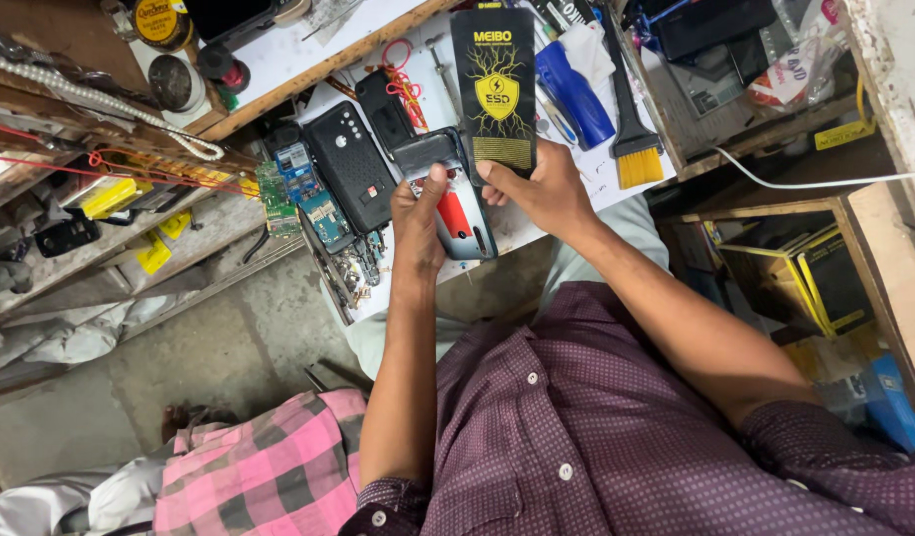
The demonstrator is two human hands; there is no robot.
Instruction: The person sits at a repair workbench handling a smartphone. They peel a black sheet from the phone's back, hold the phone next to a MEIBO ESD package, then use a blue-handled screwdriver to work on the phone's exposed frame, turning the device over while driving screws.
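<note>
While your left hand point(418, 223) grips the phone point(455, 203) over the workbench point(596, 184) edge, thumb pressed on its open back, your right hand point(542, 189) pinching the black-and-yellow packet point(495, 84) just above, blue screwdriver point(573, 94) and yellow brush point(634, 149) beyond.

white bench point(522, 230) | black mat point(495, 89) | brush point(631, 129) | 2 phones point(350, 167)

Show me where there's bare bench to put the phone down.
Little is bare. The clearest patch of white bench lies under the right hand, below the black packet. A smaller strip shows between the yellow brush and that hand. Left of the phone, held by the left hand, circuit boards and black handsets crowd it.
</note>
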